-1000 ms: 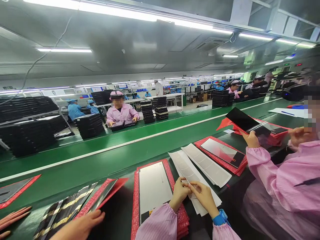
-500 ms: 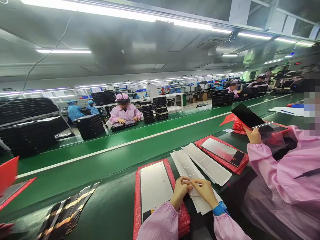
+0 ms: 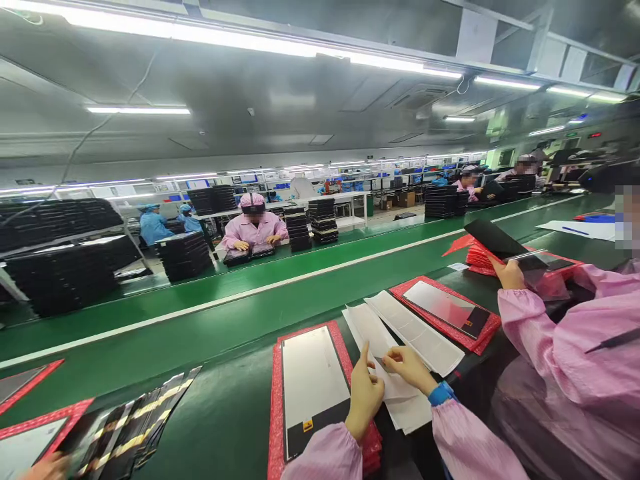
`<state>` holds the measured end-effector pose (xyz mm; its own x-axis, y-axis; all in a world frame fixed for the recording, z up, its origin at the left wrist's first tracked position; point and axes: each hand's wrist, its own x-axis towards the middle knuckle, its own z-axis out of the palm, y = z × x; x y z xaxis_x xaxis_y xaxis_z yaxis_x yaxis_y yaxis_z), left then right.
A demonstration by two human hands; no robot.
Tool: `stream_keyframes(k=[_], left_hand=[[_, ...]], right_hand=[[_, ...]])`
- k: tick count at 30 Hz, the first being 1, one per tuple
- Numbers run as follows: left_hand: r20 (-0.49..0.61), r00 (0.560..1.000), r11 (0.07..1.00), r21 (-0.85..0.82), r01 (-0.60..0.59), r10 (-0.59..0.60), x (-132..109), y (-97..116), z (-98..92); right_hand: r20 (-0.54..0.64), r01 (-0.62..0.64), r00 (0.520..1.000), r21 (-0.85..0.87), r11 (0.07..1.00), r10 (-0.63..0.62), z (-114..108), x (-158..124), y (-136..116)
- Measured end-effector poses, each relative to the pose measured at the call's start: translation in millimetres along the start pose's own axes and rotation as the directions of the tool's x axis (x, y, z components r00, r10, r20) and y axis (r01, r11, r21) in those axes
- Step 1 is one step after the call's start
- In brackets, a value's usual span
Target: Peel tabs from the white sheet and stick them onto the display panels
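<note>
Item one: a long green conveyor bench (image 3: 210, 313), smooth and glossy with a pale stripe along it, runs toward the far end of a hall under a grey metal ceiling (image 3: 280, 93) set with strip lights.

Item two: squared stacks of flat black trays (image 3: 185, 257) stand beyond the belt, their contents hard to make out. Near them sits a co-worker in a pink smock and cap (image 3: 255, 230), hands on dark panels.

Item three: a second co-worker in a ribbed pink smock (image 3: 565, 347), cut off by the right edge, raises a glossy black panel (image 3: 493, 239) in one hand (image 3: 507, 275) above a fanned pile of red sleeves (image 3: 480, 257).

Item four: two red, textured rectangular trays lie on the bench, the near red tray (image 3: 313, 393) and the far red tray (image 3: 445, 310), each framing a pale, sheeny panel.

Item five: thin white paper sheets (image 3: 400, 340), creased into segments, overlap loosely between the trays, their lower part partly hidden by the hands.

Item six: the right hand (image 3: 410, 369), wearing a blue wristband (image 3: 443, 393), has its fingers closed in a pinch on the sheets' edge. The left hand (image 3: 364, 393) stands upright against the sheets, thumb raised; whether it grips them cannot be told. A small grey sliver between the hands is too small to identify.
</note>
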<state>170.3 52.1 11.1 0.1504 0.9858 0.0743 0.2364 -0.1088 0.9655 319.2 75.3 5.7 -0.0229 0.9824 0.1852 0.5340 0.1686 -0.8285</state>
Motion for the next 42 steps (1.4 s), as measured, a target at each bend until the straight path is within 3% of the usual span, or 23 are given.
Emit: stream_keyframes(k=[3,8,11,13,16,19,23,26,28,30,32,34,36,39,42], left_hand=[[0.003,0.993,0.969,0.22,-0.113,0.115,-11,6,-2.9],[0.034,0.998,0.963,0.263,-0.061,0.054,-18,4,-6.1],[0.061,0.997,0.956,0.289,-0.057,0.041,-21,7,-10.6],[0.069,0.997,0.949,0.309,-0.06,0.041,-24,14,-17.1],[0.028,0.995,0.947,0.305,-0.098,0.094,-31,37,-33.2],[-0.042,0.991,0.987,0.101,-0.125,0.13,-41,63,-52.9],[-0.064,0.995,0.983,-0.165,-0.082,0.072,-55,76,-74.1],[-0.069,0.997,0.963,-0.263,-0.058,0.041,-65,69,-84.8],[-0.083,0.996,0.955,-0.29,-0.062,0.039,-71,61,-91.6],[-0.104,0.993,0.959,-0.272,-0.073,0.046,-75,54,-98.9],[-0.124,0.991,0.969,-0.235,-0.074,0.046,-77,50,-106.5],[-0.126,0.992,0.978,-0.203,-0.055,0.03,-78,49,-113.8],[-0.122,0.992,0.979,-0.201,-0.036,0.012,-79,48,-119.9],[-0.095,0.995,0.972,-0.233,-0.022,0.0,-79,46,-126.9],[-0.104,0.994,0.986,-0.165,-0.005,-0.012,-80,39,-132.9]], right_hand=[[-0.018,-0.021,1.0,-0.068,0.997,0.02,-24,30,2],[-0.276,-0.096,0.96,-0.167,0.981,0.047,-85,67,-7],[-0.444,-0.102,0.896,-0.186,0.977,0.009,-110,64,-26],[-0.496,-0.056,0.867,-0.197,0.979,-0.05,-114,50,-43],[-0.48,0.06,0.862,-0.223,0.973,-0.163,-95,15,-68],[-0.408,0.202,0.864,-0.255,0.946,-0.294,-56,-25,-92],[-0.234,0.513,0.75,-0.385,0.767,-0.619,-4,-67,-121],[-0.168,0.6,0.672,-0.447,0.664,-0.721,18,-84,-138],[-0.129,0.623,0.659,-0.46,0.633,-0.741,26,-89,-142],[-0.07,0.644,0.664,-0.452,0.617,-0.744,32,-89,-139],[-0.097,0.624,0.69,-0.423,0.657,-0.718,37,-85,-131],[-0.247,0.522,0.752,-0.341,0.781,-0.611,44,-78,-121],[-0.356,0.357,0.847,-0.17,0.918,-0.395,49,-72,-114],[-0.25,0.174,0.956,0.058,0.983,-0.154,52,-67,-110],[-0.139,0.153,0.981,0.115,0.982,-0.136,46,-69,-113]])
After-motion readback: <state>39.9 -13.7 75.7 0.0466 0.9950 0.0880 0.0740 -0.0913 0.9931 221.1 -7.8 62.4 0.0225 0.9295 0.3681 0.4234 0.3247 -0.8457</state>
